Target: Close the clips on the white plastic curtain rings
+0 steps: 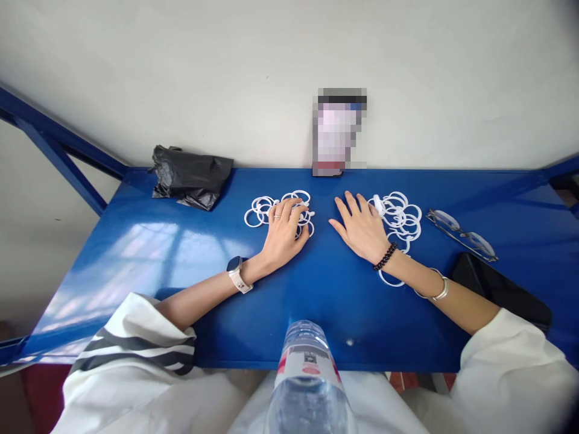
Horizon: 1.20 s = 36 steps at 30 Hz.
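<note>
My left hand lies palm down on a pile of white plastic rings on the blue table, fingers slightly curled over the rings, holding nothing that I can see. A watch sits on that wrist. My right hand rests flat with fingers spread beside a second pile of white rings, its outer fingers touching the pile's edge. A dark bead bracelet and a silver bangle are on the right forearm, which covers one loose ring.
A crumpled black plastic bag lies at the back left. Glasses and a dark phone sit at the right. A blurred card leans on the wall. A clear water bottle stands near my lap.
</note>
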{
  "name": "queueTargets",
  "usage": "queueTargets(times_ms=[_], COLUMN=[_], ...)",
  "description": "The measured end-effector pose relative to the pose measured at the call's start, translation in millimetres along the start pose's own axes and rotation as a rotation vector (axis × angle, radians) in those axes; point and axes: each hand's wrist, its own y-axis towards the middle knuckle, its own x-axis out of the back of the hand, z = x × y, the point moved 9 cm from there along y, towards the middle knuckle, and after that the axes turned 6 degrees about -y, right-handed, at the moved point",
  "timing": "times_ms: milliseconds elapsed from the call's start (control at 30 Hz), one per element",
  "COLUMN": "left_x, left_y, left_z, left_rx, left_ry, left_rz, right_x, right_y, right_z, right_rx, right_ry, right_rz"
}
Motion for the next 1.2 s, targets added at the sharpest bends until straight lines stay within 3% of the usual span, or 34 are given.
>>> queueTargets(times_ms=[133, 367, 467, 833, 1200], left_x=[-1.0, -0.3, -0.6, -2.8, -6.4], left_y=[0, 0, 0, 0, -2], left_z=[0, 0, -1, -6, -10], left_rx=[-0.007, -0.009, -0.018, -0.047, -0.084], left_ry=[-0.023, -0.032, -0.026, 0.01, 0.002], left_rz=[0.003, -0.004, 0.005, 0.033, 0.082], right_x=[6, 21, 27, 34, 22], right_y=[1, -8, -12, -4, -1], right_z=[11, 52, 56, 37, 30], right_rx=[0.096, 0.442, 0.493, 0.299, 0.213], right_ry=[0.087, 0.238, 0.268, 0.284, 0.213], right_rz=[-0.061, -0.075, -0.135, -0.178, -0.097])
